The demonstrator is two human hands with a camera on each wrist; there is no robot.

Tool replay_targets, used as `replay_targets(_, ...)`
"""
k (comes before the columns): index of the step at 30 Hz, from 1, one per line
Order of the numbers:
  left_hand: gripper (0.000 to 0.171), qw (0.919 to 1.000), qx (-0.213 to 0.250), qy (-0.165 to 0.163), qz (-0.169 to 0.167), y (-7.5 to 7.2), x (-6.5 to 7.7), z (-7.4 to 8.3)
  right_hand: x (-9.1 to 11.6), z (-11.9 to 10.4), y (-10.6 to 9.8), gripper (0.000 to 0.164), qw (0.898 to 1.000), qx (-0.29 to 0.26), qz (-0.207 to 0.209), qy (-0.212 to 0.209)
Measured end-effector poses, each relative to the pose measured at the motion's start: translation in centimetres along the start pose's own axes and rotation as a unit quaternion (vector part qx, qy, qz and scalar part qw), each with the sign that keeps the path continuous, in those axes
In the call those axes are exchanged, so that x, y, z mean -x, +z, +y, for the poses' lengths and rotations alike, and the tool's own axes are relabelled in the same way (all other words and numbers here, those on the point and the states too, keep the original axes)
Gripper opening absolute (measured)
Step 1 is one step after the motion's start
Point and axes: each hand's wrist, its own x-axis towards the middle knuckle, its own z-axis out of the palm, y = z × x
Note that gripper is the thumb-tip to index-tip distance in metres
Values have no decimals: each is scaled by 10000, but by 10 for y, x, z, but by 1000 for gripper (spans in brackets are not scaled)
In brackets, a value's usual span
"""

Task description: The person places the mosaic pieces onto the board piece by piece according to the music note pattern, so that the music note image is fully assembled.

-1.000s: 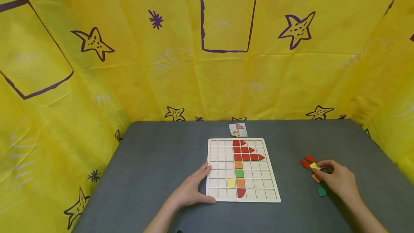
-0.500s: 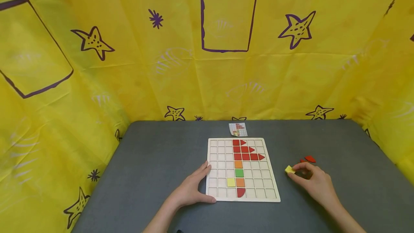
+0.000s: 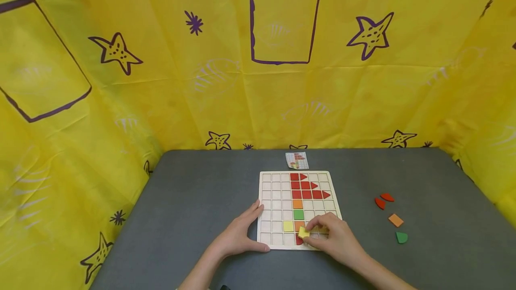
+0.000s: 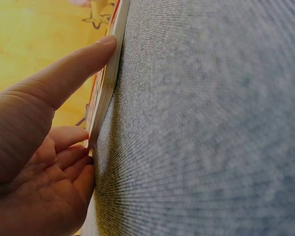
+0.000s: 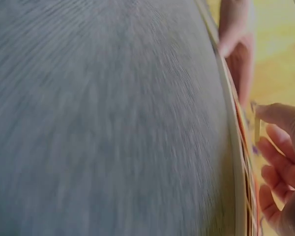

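A cream wooden grid board lies on the grey table, partly filled with coloured tiles. My left hand rests against its front left corner, fingertips at the left edge and the thumb along the front edge, as the left wrist view also shows. Between thumb and fingertips my right hand pinches a yellow square tile, held over the lower rows. In the head view this tile overlaps the red rounded tile and lies close to the orange square. Another yellow square sits one column left.
Loose tiles lie right of the board: two red pieces, an orange square and a green rounded one. Behind the board is a small pattern card. A yellow printed cloth hangs along the table's back and sides.
My right hand has picked up the yellow square from the loose tiles and carried it left over the board. The left hand has stayed at the board's corner.
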Motion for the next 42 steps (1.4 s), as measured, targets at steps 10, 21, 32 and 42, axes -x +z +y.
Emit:
replay_targets(10,107,10000,7,42,2,0,0,2,-8,-12,25,26,9806,577,22,-1872)
replay_targets(21,107,9999,-53,87,29,0,1,1,-9,-8,28,21,9772,118,-78,-2120)
replay_targets(32,108,9999,-66,86,50,1,-1,0,-1,5,12,25,9917,-174,114,-1268)
replay_targets(42,108,10000,-23,-2,1,0,0,2,17,29,-26,21,9980,186,359,494)
